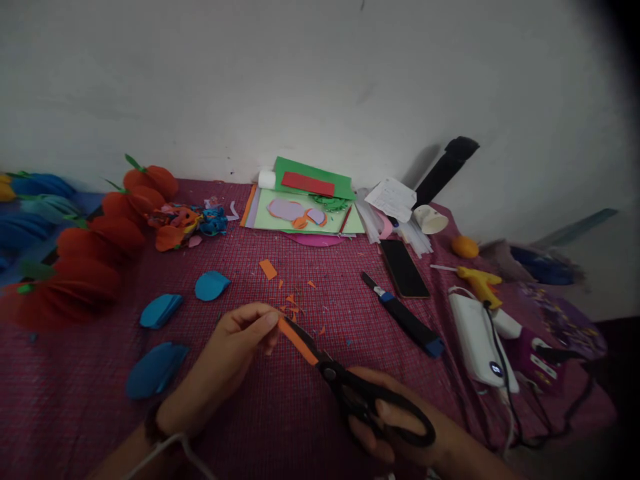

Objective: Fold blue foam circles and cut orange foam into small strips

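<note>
My left hand pinches one end of a narrow orange paper strip just above the red checked tablecloth. My right hand grips the black handles of a pair of scissors, whose blades lie along the strip and point up-left toward my left fingertips. Small orange offcuts lie scattered on the cloth just beyond the strip. Several blue folded paper shapes rest to the left of my left hand.
Orange paper pumpkins line the left side. Green paper sheets lie by the wall. To the right are a black phone, a utility knife, a yellow glue gun, a white power bank and cables.
</note>
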Tool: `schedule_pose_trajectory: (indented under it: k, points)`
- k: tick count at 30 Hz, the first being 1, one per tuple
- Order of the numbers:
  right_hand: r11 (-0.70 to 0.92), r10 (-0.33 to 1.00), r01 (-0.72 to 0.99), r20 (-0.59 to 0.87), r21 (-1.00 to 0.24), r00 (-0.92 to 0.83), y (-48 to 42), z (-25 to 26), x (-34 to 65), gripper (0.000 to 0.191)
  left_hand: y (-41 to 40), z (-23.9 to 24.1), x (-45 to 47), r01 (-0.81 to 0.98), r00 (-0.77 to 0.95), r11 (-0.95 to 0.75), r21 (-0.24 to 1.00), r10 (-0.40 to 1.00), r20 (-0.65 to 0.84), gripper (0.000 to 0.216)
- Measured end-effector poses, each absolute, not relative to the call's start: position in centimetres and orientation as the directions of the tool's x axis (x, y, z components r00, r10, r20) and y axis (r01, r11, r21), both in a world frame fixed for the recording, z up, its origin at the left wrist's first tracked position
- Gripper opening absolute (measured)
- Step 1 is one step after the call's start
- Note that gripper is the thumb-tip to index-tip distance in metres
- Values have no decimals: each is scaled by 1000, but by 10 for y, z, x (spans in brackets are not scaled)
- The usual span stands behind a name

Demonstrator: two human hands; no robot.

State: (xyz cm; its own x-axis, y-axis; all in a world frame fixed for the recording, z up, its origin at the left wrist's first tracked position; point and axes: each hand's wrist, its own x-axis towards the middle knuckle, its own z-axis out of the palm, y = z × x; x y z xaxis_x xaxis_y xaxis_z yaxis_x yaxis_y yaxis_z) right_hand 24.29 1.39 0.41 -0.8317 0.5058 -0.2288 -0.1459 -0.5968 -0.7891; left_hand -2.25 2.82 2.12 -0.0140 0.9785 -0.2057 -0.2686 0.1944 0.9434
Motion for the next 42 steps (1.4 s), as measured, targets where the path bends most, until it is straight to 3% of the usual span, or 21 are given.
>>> schedule_pose_trajectory:
  k: [12, 18, 22, 28, 38, 42]
  points:
    - [-565, 529, -133, -234, -814, -816, 13, 6, 240, 61, 26, 29, -20, -91, -51, 142, 986, 988, -147, 26]
    - [-577, 517, -127, -240, -807, -822, 13, 6, 241, 68, 25, 26, -19, -196, -38, 137, 971, 988, -147, 7]
    - [-569, 503, -118, -231, -814, -833, 13, 5, 242, 68, 27, 25, -18, -238, 21, 200, 950, 979, -201, 12]
    - [-553, 515, -117, -228, -825, -826, 10, -2, 246, 68, 29, 25, -22, -170, 132, 227, 959, 970, -206, 14]
    - [-631, 486, -130, -258, -765, -835, 12, 0, 250, 58, 29, 21, -21, -153, 154, 239, 959, 964, -216, 14]
    - [-636, 488, -91, -307, -767, -817, 10, 1, 251, 62, 28, 20, -22, -126, 157, 247, 961, 961, -226, 13]
